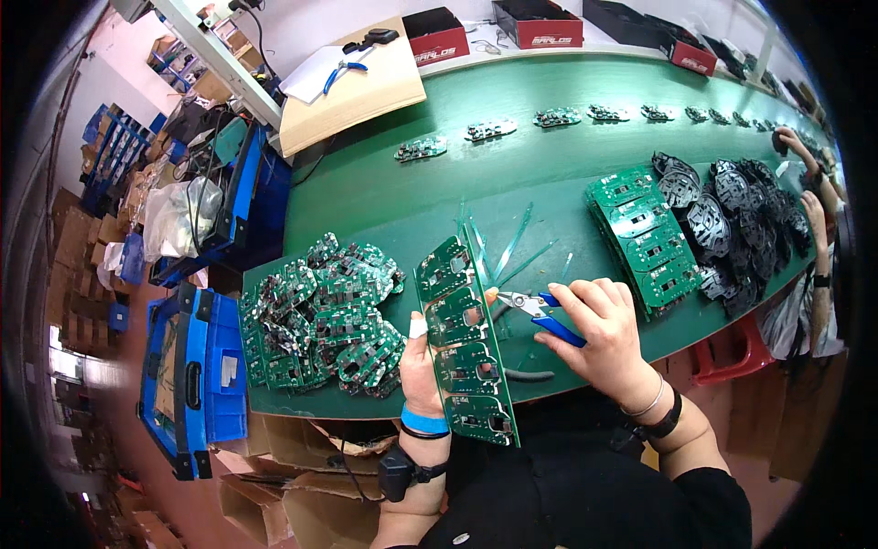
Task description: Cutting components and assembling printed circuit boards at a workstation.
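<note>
My left hand (422,371) grips a tall green circuit board panel (457,329), held tilted above the bench edge. Several mouse-shaped boards are joined in it, one above another. In my right hand (599,334) is a pair of blue-handled cutting pliers (549,316), its jaws pointing at the panel's right edge. Just beyond the panel, thin green cut-off strips (515,240) lie on the bench. A heap of separate circuit boards (352,311) sits to the left of my left hand. A stack of whole panels (643,236) lies to the right of my right hand.
Black plastic shells (741,215) are piled at the right, near another person's hands (805,183). A row of assembled boards (491,129) crosses the green bench (366,197). Cardboard with blue pliers (345,77) lies at the back left; a blue crate (219,366) stands beside the bench.
</note>
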`<state>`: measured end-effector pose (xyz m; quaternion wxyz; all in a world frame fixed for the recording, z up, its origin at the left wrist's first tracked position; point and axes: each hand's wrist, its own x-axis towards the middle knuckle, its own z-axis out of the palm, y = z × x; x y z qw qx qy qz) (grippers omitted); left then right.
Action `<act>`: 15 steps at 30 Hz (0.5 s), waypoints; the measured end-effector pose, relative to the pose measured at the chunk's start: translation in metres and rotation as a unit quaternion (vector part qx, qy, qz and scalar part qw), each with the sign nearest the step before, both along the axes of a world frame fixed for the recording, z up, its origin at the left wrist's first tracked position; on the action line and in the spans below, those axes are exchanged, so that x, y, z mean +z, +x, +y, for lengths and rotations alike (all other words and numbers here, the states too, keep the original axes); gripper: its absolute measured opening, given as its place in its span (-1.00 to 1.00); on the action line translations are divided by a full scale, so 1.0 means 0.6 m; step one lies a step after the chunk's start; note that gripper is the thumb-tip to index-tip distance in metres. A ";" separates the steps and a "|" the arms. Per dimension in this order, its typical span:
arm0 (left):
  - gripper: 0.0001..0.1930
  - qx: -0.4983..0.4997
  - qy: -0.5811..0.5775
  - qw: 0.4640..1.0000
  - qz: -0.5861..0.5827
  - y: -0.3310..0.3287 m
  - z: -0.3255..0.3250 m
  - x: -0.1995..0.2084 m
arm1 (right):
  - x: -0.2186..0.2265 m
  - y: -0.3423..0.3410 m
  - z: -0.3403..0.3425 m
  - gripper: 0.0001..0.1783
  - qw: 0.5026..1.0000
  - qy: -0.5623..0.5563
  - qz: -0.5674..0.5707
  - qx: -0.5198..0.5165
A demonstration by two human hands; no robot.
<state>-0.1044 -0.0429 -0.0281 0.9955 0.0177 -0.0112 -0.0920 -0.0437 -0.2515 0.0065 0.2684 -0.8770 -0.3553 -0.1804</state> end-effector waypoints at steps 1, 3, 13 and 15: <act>-0.42 -0.001 0.001 1.000 0.000 0.001 0.001 -0.003 | -0.001 -0.002 -0.001 -0.42 1.000 -0.002 0.006 0.000; -0.42 0.000 -0.013 1.000 -0.016 0.003 0.005 -0.009 | -0.004 -0.005 -0.007 -0.40 1.000 0.003 0.017 0.000; -0.38 -0.003 0.081 0.995 0.053 -0.013 0.016 -0.009 | -0.047 -0.015 -0.049 -0.43 0.993 -0.097 0.060 -0.001; -0.35 -0.013 0.082 0.995 0.062 -0.011 0.008 -0.007 | -0.040 -0.007 -0.037 -0.48 0.995 0.008 0.086 0.043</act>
